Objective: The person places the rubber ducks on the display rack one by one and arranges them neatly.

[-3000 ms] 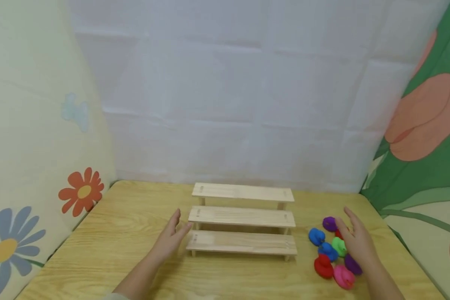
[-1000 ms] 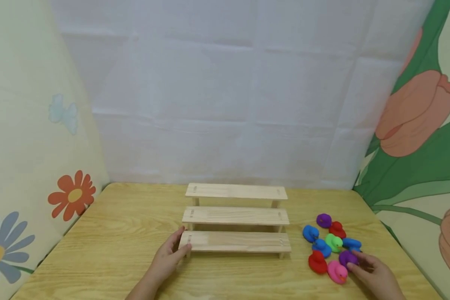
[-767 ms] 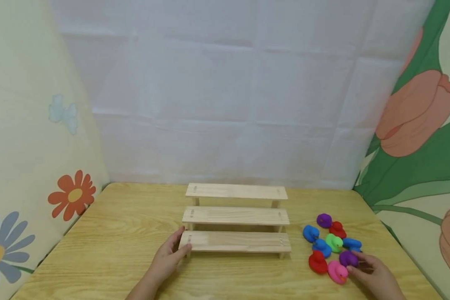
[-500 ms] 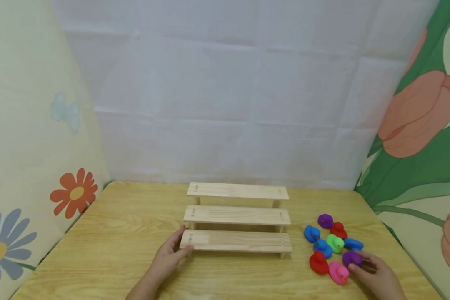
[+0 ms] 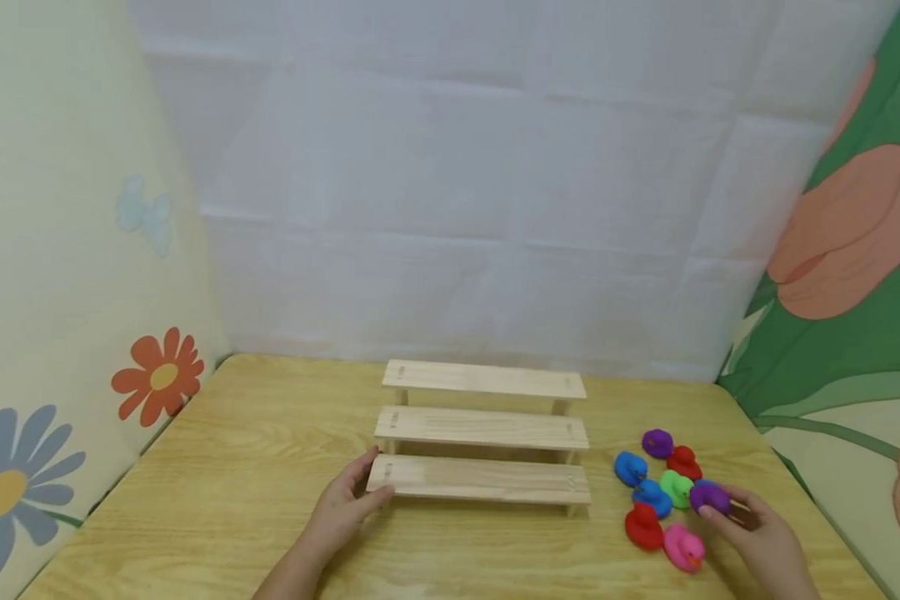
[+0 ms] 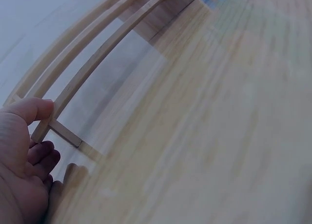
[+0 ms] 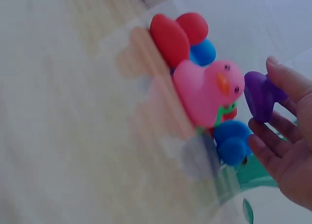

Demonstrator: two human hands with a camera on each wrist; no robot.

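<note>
A three-step wooden display stand (image 5: pixel 480 477) sits mid-table. My left hand (image 5: pixel 339 515) grips the left end of its lowest board, thumb at the front edge; in the left wrist view the other fingers curl below the thumb (image 6: pixel 36 109). Over on the right, my right hand (image 5: pixel 771 537) pinches a purple rubber duck (image 5: pixel 708 497) between thumb and fingers. The right wrist view has this duck (image 7: pixel 261 94) raised off the table beside the pink duck (image 7: pixel 202 92). A blue duck (image 7: pixel 231 141) lies beyond it, mostly covered in the head view.
Several more rubber ducks cluster right of the stand: red (image 5: pixel 643 529), blue (image 5: pixel 651 500), green (image 5: pixel 675 489) and another purple one (image 5: pixel 657 443) at the back. A white cloth (image 5: pixel 450 208) hangs behind the wood-grain table (image 5: pixel 270 433), with flowered cloths on both sides.
My left hand has come to the stand's lowest board and taken hold of it. My right hand has moved down to the purple duck, gripped it and lifted it up, away from the pink one.
</note>
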